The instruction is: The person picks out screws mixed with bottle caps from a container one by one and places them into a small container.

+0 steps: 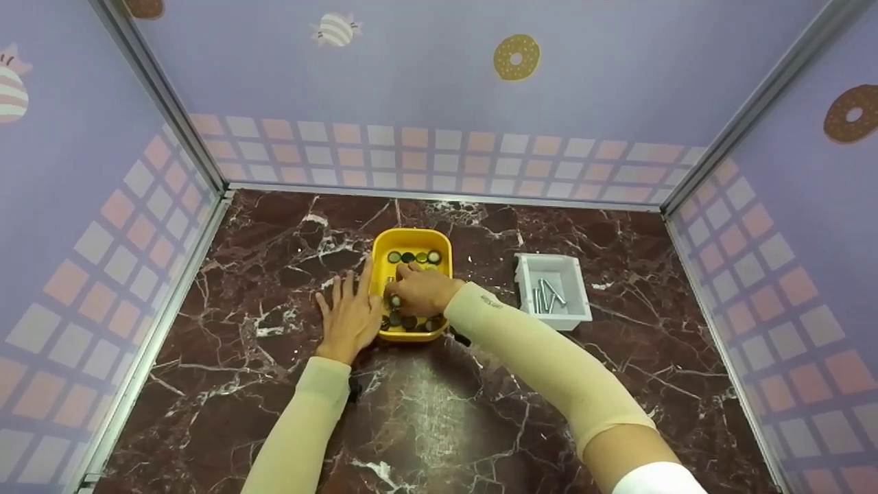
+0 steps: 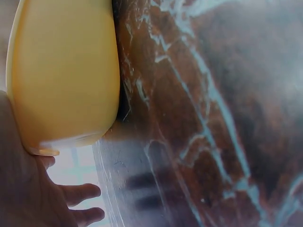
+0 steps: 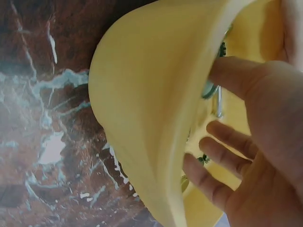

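A yellow plastic bin (image 1: pixel 411 237) stands on the marbled surface, with several bottle caps (image 1: pixel 422 258) lying in it. My left hand (image 1: pixel 351 314) rests along the bin's left side, fingers straight and spread. Over the bin's right rim reaches my right hand (image 1: pixel 424 291), its fingers down among the caps. In the right wrist view the thumb and fingers stand apart. A cap (image 3: pixel 209 90) and a thin shiny metal rod (image 3: pixel 219 103) show beside the thumb; the rod's full shape is hidden. The left wrist view shows the bin's outer wall (image 2: pixel 66 75).
A white tray (image 1: pixel 573 317) with several metal bolts (image 1: pixel 547 300) stands to the right of the yellow bin. Printed panels (image 1: pixel 439 89) wall in the back and both sides of the dark marbled surface (image 1: pixel 439 412).
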`<state>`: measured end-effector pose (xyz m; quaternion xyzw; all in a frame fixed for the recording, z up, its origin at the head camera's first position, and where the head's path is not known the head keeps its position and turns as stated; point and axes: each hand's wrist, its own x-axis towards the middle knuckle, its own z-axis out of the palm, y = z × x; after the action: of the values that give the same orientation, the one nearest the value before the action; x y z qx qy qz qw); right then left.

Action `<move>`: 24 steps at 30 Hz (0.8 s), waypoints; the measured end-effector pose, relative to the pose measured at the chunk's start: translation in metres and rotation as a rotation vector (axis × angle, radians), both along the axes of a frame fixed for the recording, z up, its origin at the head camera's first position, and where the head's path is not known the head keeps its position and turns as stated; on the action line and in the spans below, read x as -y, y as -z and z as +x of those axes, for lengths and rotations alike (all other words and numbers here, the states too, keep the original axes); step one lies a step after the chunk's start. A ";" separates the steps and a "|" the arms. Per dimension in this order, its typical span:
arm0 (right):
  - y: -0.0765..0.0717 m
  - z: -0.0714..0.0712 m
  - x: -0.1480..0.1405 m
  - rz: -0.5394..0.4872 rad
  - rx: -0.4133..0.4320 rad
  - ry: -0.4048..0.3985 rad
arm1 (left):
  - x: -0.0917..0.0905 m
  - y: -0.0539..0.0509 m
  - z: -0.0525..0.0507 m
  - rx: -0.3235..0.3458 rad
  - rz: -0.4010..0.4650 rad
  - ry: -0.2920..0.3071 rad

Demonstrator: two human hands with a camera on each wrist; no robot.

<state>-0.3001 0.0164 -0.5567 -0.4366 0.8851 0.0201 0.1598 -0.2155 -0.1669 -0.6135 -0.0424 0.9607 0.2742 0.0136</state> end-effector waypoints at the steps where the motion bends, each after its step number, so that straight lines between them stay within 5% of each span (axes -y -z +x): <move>1: 0.000 0.000 0.001 0.024 -0.030 0.015 | 0.000 -0.001 0.000 -0.003 0.002 -0.001; 2: 0.015 -0.008 0.000 0.024 -0.062 0.027 | 0.000 -0.001 0.000 -0.005 0.003 -0.002; 8: 0.014 -0.008 0.000 0.089 -0.157 0.070 | -0.001 -0.003 0.000 0.010 0.004 -0.008; 9: 0.000 0.000 0.001 0.115 -0.169 0.076 | -0.001 -0.003 0.000 0.013 0.003 -0.009; 15: 0.010 -0.004 0.003 0.162 -0.259 0.126 | -0.003 -0.001 -0.001 0.008 -0.016 -0.014; 24: 0.015 -0.004 0.004 0.181 -0.257 0.110 | -0.002 0.001 -0.002 0.006 -0.008 -0.021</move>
<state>-0.3046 0.0120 -0.5716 -0.3652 0.9153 0.1468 0.0849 -0.2177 -0.1646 -0.6149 -0.0532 0.9612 0.2705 0.0134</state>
